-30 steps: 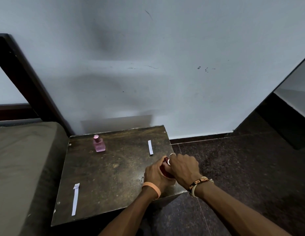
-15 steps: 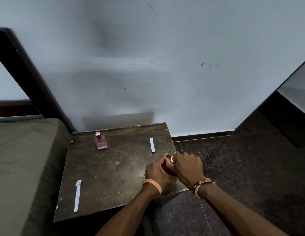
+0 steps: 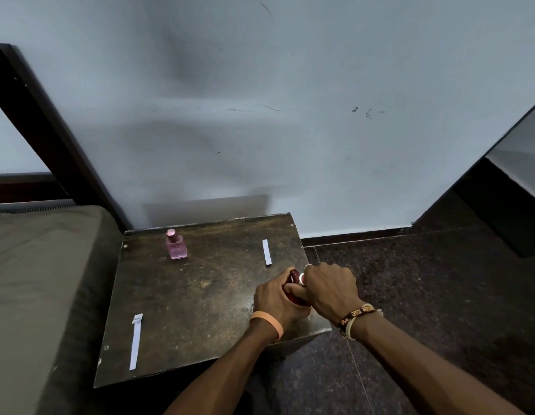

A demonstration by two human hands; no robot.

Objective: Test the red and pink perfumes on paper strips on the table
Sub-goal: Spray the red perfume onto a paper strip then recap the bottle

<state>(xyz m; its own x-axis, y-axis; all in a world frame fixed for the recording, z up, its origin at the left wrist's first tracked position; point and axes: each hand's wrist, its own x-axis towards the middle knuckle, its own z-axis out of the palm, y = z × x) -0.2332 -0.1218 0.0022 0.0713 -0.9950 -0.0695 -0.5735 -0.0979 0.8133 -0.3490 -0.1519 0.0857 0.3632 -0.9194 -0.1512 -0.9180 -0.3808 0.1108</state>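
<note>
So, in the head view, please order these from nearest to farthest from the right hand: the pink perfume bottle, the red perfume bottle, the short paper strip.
1. red perfume bottle: touching the right hand, at the right edge of the table.
2. short paper strip: just beyond the hand, on the table's far right part.
3. pink perfume bottle: near the far left corner.

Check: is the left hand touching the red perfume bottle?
Touching. Head view: the left hand wraps its fingers round the red perfume bottle, with no gap visible.
</note>
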